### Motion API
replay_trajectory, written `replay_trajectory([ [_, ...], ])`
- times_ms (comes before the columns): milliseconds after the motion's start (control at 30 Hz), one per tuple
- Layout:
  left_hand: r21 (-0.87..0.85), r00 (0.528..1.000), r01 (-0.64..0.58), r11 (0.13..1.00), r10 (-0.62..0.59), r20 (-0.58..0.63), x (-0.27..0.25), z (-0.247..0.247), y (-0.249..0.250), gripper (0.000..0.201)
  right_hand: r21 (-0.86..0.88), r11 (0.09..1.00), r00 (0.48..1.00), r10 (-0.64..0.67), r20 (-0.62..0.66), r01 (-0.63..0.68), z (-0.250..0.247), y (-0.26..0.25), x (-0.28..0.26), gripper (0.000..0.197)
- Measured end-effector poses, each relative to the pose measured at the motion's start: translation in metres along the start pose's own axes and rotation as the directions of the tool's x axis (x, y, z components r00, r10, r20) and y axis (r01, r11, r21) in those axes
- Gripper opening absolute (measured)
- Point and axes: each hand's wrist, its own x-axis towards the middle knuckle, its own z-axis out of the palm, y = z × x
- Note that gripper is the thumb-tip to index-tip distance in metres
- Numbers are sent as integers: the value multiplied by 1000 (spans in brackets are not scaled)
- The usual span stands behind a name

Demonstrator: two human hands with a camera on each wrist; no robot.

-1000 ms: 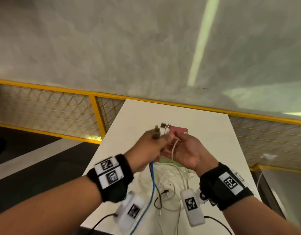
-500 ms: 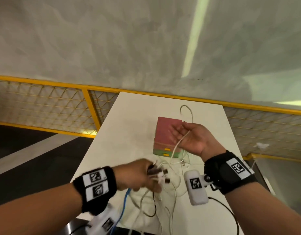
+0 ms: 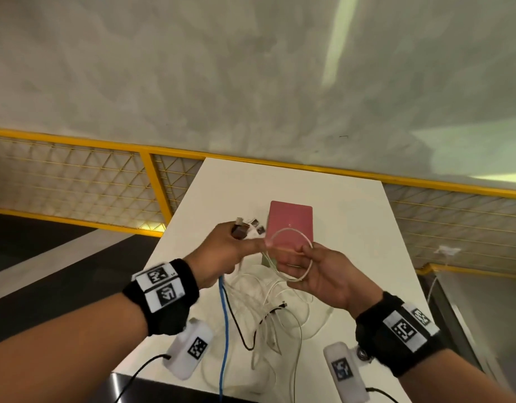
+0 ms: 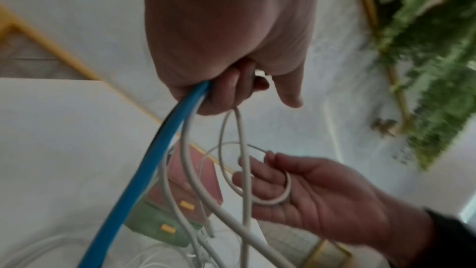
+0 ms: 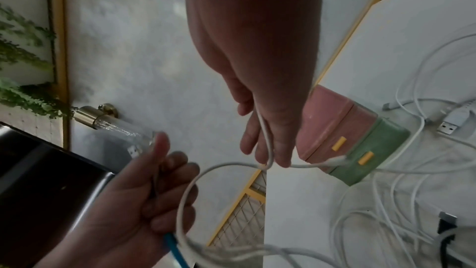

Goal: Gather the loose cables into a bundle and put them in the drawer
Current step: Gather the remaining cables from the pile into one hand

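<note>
Risk: my left hand (image 3: 221,250) fists blue, black, white cables (image 3: 224,315) by their plugs; thin white cable loop (image 3: 310,263), lightly pinched by right hand (image 3: 320,274), may spring open.

The round blue cable (image 3: 223,330) is cut off at six o'clock; the small metal plug ends (image 3: 246,225) are blurred.

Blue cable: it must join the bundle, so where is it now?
In the head view the blue cable hangs from the left hand over the table, left of the white cables.
</note>
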Motion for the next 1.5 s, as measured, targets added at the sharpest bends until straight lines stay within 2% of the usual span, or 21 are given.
replay_trajectory([
  [67, 191, 990, -138, 972, 137, 20, 2, 20, 3, 19, 9, 1000, 999, 9, -32, -8, 5, -3, -1, 23],
  [100, 357, 982, -186, 915, 182, 46, 3, 28, 2, 20, 8, 1000, 999, 17, -38, -17, 9, -4, -2, 19],
  [200, 777, 949, -293, 558, 269, 165, 5, 45, -6, 28, 11, 1000, 999, 28, -19, -28, 13, -6, -4, 29],
  [333, 828, 916, -378, 413, 297, 270, -1, 59, -15, 35, 61, 996, 998, 59, 12, -60, 13, -7, -9, 25],
  [433, 800, 923, -371, 472, 285, 259, -6, 60, -17, 33, 6, 998, 995, 67, 77, -67, 12, -8, -15, 28],
  [500, 719, 916, -399, 568, 276, 291, -6, 58, -16, 22, -72, 994, 991, 94, 94, -88, 10, -11, -17, 33],
  [600, 599, 861, -397, 695, 55, 506, -11, 51, -12, 12, -80, 992, 995, 96, -3, -96, -2, -19, -11, 21],
  [667, 657, 790, -384, 649, -138, 598, -16, 45, -10, 20, -97, 993, 996, 63, -69, -69, -13, -24, -9, 18],
  [733, 701, 750, -416, 578, -218, 625, -19, 38, -8, 26, -231, 971, 994, 35, -99, -57, -22, -23, -11, 23],
  [767, 689, 744, -417, 592, -213, 633, -19, 34, -6, 24, -345, 938, 994, 5, -111, -43, -27, -19, -13, 19],
  [833, 613, 781, -387, 689, -109, 615, -16, 26, 5, 12, -640, 768, 991, -98, -88, 19, -39, -7, -15, 14],
  [900, 489, 880, -288, 824, 27, 474, -9, 18, 18, 11, -886, 455, 990, -137, 29, 89, -53, 9, -16, 17],
  [967, 267, 961, -147, 952, 73, 268, 1, 8, 31, 18, -985, 99, 990, -38, 139, 142, -61, 27, -23, 14],
  [1000, 159, 979, -113, 981, 82, 188, 6, 4, 34, 25, -988, 7, 987, 55, 152, 152, -64, 35, -30, 15],
  [1067, 48, 990, -109, 993, 105, 90, 14, -1, 41, 20, -993, 4, 954, 277, 114, 118, -69, 53, -40, 19],
  [1133, 22, 993, -116, 993, 115, 37, 19, -1, 47, 4, -990, -67, 886, 457, 79, 122, -73, 69, -48, 31],
  [1233, 6, 992, -128, 992, 128, -1, 26, 4, 45, 18, -969, -214, 866, 500, -1, 122, -78, 71, -52, 37],
  [1300, -12, 990, -140, 990, 140, -3, 27, 10, 42, 21, -959, -270, 892, 449, -50, 82, -83, 61, -42, 40],
  [1367, -38, 990, -139, 990, 139, 5, 27, 17, 41, 25, -956, -294, 958, 272, -86, -3, -94, 49, -17, 41],
  [1433, -71, 989, -137, 988, 140, 39, 25, 23, 42, 27, -971, -220, 995, 14, -96, -91, -112, 42, 19, 41],
  [1500, -97, 986, -137, 986, 145, 78, 24, 29, 42, 31, -985, -101, 973, -201, -117, -139, -126, 38, 52, 41],
])
